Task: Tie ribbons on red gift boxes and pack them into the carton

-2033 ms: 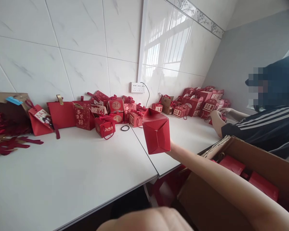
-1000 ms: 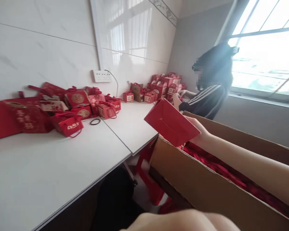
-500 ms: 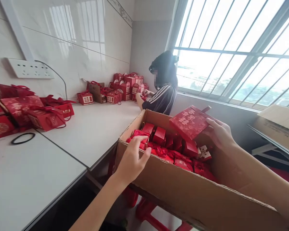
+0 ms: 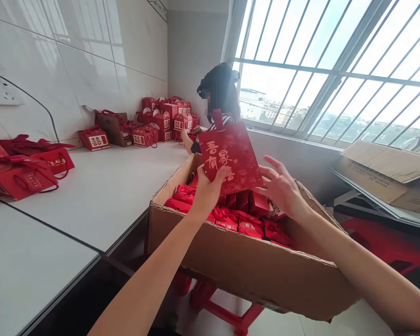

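Observation:
A red gift box (image 4: 243, 156) with pale printed characters and a tab on top is held up, tilted, above a cardboard carton (image 4: 245, 261). My left hand (image 4: 208, 191) grips its lower left side, thumb across the front. Fingers spread, my right hand (image 4: 282, 184) is at the box's right edge; I cannot tell whether the fingertips touch it. Inside the carton lie several smaller red boxes (image 4: 250, 227), many with red ribbons, packed in rows. The held box hides part of them.
Red gift boxes (image 4: 166, 119) are stacked on the white table (image 4: 126, 182) by the wall, with more ribboned boxes (image 4: 19, 175) at left. A co-worker (image 4: 219, 88) sits behind the carton. Red stools (image 4: 227, 312) stand below; a flattened carton (image 4: 388, 175) lies right.
The gift box has moved left from my right hand into my left. My right hand has opened off it. The view has swung to the right.

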A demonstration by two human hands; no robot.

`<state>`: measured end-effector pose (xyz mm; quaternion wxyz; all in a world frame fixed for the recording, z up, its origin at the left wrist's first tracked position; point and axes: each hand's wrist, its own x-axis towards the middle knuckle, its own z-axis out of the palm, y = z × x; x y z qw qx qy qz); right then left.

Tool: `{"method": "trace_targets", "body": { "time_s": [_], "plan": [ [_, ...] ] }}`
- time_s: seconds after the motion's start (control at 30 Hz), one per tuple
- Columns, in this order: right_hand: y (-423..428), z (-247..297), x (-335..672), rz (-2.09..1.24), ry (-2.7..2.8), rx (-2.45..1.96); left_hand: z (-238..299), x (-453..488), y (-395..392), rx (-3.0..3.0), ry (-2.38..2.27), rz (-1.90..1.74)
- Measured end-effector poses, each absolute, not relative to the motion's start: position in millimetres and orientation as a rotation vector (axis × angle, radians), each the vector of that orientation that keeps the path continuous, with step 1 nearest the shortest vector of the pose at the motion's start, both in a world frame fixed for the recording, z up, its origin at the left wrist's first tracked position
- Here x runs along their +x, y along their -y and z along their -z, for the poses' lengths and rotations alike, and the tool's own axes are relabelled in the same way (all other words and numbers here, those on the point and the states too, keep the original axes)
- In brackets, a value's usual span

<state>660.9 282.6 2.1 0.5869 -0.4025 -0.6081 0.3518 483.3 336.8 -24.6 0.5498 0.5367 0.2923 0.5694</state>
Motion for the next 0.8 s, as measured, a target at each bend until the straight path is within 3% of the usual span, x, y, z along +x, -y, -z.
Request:
{"method": "trace_targets", "body": {
  "time_s": [0.13, 0.27, 0.37, 0.5, 0.8],
  "plan": [
    [-285, 4, 664, -0.901, 1.374, -1.037, 30, 486, -318, 1.538, -0.760, -1.150],
    [-303, -11, 711, -0.521, 1.208, -1.283, 51, 473, -291, 2.260, -1.059, -0.869],
    [-319, -15, 755, -0.239, 1.290, -1.798, 70, 465, -278, 2.624, -1.138, -0.847],
    [-339, 1, 778, -0.320, 1.342, -2.294, 82, 466, -276, 2.708, -1.143, -0.964],
    [-410, 48, 740, -0.359, 1.447, -2.469, 81, 467, -276, 2.719, -1.182, -0.911]
  ]
}}
